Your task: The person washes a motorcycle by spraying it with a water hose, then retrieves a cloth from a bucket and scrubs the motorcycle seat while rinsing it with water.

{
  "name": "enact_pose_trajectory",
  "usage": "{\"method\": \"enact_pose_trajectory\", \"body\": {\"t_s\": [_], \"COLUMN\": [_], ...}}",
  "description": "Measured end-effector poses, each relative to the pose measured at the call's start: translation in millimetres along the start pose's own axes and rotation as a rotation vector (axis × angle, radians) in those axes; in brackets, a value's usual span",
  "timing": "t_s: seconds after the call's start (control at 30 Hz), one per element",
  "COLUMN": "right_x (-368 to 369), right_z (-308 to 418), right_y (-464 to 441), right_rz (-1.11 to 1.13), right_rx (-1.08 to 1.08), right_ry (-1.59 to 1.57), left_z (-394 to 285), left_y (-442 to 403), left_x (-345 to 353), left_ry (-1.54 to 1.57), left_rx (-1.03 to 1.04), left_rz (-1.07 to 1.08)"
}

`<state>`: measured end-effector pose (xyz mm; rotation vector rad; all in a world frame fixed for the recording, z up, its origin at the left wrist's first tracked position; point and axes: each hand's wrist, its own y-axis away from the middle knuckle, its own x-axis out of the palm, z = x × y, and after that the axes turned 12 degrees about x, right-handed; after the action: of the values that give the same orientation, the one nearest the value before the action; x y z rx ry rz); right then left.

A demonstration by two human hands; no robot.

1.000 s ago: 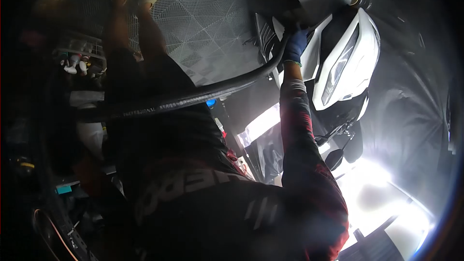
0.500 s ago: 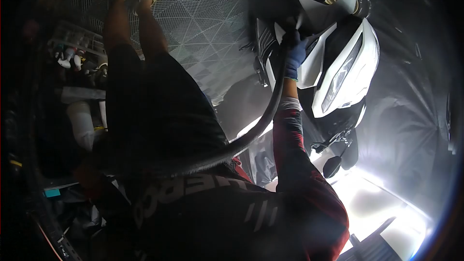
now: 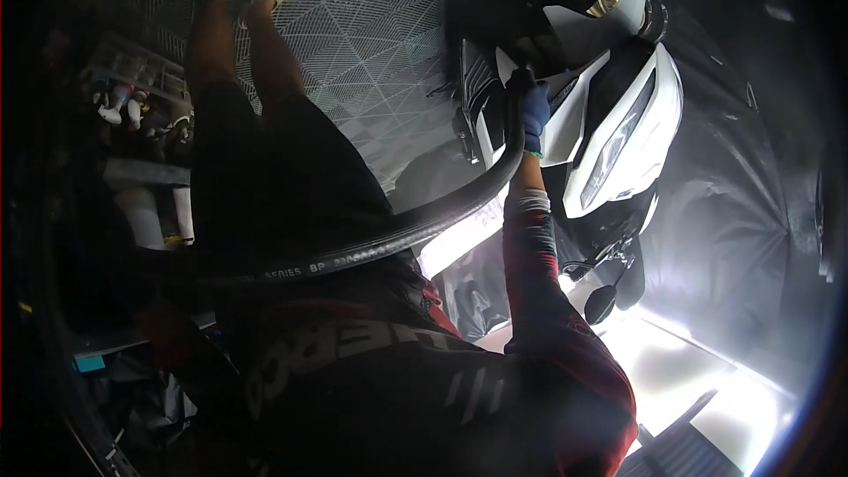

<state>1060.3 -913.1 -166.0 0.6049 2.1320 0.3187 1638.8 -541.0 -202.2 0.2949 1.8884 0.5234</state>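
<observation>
Hose [image 3: 450, 210] gripped in right hand [image 3: 535, 111].

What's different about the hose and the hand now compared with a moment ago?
The hose swung in toward the wearer's waist, then eased partway back out; its middle now lies nearer the waist than at first. Nothing was visibly let go: the gloved right hand still grips the hose's end beside the motorbike.

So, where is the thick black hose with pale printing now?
In the head view, the thick black hose curves across the dark shorts, up to the blue-gloved right hand, beside the white bodywork panels.
</observation>
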Motion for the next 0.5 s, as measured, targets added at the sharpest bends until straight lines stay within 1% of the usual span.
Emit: {"method": "enact_pose_trajectory", "body": {"t_s": [0.07, 0.1, 0.2, 0.27, 0.3, 0.37, 0.4, 0.5], "right_x": [5.9, 3.4, -1.3, 2.6, 2.9, 3.5, 8.8, 19.6], "right_z": [1.8, 4.7, 8.5, 1.2, 0.2, -2.1, -4.9, -12.1], "right_y": [-3.6, -1.9, -1.8, -3.4, -1.8, 2.0, 0.5, -2.5], "right_rz": [0.018, 0.02, 0.037, -0.009, -0.009, -0.022, -0.022, -0.037], "right_rx": [-0.142, -0.142, -0.082, -0.012, -0.013, -0.045, -0.046, -0.069], "right_ry": [0.044, 0.046, 0.063, 0.044, 0.045, 0.018, 0.019, 0.026], "left_z": [4.4, 0.2, -21.3, -31.2, -32.5, -35.4, -36.6, -60.5], "left_y": [3.5, 0.6, -9.9, -14.1, -11.5, -5.6, -9.2, -47.7], "left_x": [3.4, -0.1, -11.0, -15.6, -13.7, -8.8, -8.2, -21.1], "left_ry": [0.039, 0.041, -0.163, -0.299, -0.298, -0.548, -0.547, 0.355], "left_rx": [0.026, 0.026, 0.046, 0.058, 0.057, 0.017, 0.016, -0.073], "left_rz": [0.029, 0.031, -0.005, -0.027, -0.027, 0.157, 0.158, -0.285]}}
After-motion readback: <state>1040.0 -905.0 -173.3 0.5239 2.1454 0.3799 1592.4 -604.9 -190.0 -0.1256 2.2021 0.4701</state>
